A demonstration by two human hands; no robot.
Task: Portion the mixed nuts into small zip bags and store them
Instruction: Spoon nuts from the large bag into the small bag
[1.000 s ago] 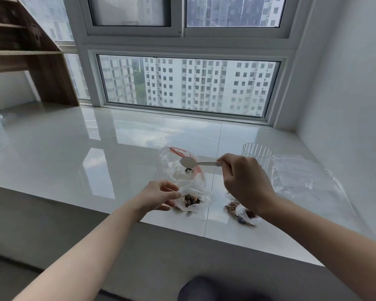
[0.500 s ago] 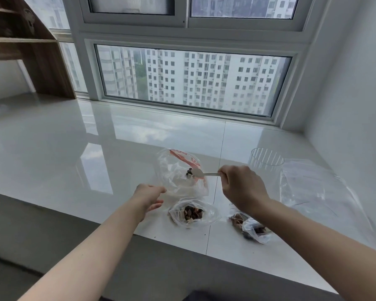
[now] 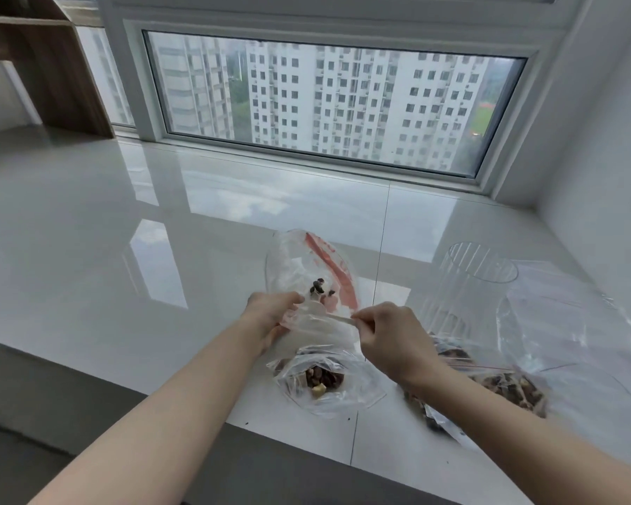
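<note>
The open zip bag with the red strip, a few nuts inside, is now gripped at its near-left edge by the left hand, which half a second ago hung free of it above the counter. That hand reaches forward, fingers curled onto the plastic. The right hand pinches the spoon handle, bowl inside the bag; a filled small bag lies nearer.
</note>
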